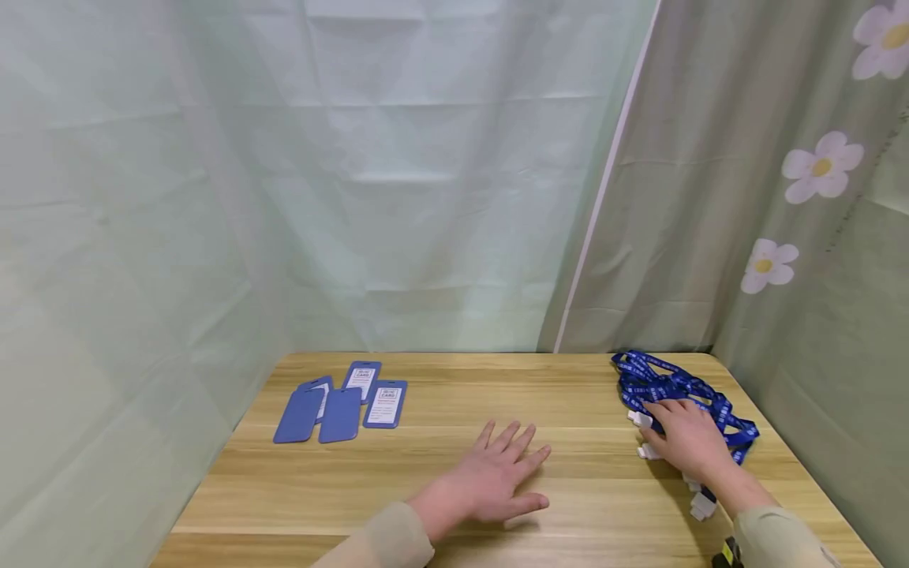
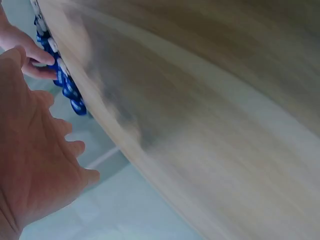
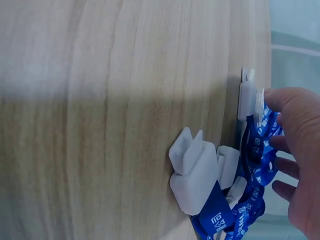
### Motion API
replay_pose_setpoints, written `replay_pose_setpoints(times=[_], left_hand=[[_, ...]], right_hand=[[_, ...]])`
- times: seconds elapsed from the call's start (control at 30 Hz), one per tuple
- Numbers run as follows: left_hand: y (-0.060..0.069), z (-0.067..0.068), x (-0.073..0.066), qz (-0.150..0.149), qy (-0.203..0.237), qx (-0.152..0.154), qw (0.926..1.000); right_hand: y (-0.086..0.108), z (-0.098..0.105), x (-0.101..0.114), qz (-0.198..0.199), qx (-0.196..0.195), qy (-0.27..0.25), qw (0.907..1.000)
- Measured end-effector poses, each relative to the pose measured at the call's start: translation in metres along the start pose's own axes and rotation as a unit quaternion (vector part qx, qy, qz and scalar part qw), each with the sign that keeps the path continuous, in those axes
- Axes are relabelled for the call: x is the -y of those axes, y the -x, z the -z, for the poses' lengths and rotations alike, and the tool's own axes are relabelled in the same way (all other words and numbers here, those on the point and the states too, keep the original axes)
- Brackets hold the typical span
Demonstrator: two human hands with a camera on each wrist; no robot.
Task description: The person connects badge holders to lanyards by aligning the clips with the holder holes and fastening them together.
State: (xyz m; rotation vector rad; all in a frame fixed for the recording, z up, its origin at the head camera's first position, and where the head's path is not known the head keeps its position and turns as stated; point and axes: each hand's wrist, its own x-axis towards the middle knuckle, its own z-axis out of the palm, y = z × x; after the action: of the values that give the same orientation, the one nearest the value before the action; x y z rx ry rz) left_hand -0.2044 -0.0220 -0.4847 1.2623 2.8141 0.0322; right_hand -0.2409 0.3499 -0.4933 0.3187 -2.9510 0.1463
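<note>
My right hand (image 1: 687, 435) is at a pile of blue printed lanyards (image 1: 642, 386) on the table's right side. Its thumb and forefinger lie on either side of a white plastic clip (image 3: 259, 107), the thumb at its edge; I see no firm pinch. The other fingers rest loosely bent by the straps. More white clips (image 3: 195, 177) lie nearer the front. My left hand (image 1: 493, 477) spreads its fingers, palm down, above the middle of the table, holding nothing. Several blue card holders (image 1: 341, 414) lie at the back left, some showing a white printed card.
The wooden table (image 1: 454, 394) ends at a pale hanging curtain (image 1: 426, 197) behind, and curtains also stand on both sides. White flowers decorate the right curtain (image 1: 824, 167). A small black and yellow object (image 1: 727, 554) shows by the right cuff.
</note>
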Motion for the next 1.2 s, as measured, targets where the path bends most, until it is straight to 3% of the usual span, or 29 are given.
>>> replay_pose_setpoints(times=[0.4,0.83,1.2], left_hand=[[-0.017,0.001,-0.032,-0.025,-0.003,0.032,0.9992],[-0.038,-0.003,-0.057,-0.035,-0.025,0.031,0.9986],[-0.045,-0.007,-0.064,-0.034,-0.024,0.042,0.9982]], right_hand=[[-0.004,-0.007,-0.014,-0.002,0.0,-0.004,1.0],[-0.011,-0.006,-0.019,-0.01,0.018,-0.009,0.9997],[-0.015,-0.005,-0.018,-0.025,0.015,-0.043,0.9986]])
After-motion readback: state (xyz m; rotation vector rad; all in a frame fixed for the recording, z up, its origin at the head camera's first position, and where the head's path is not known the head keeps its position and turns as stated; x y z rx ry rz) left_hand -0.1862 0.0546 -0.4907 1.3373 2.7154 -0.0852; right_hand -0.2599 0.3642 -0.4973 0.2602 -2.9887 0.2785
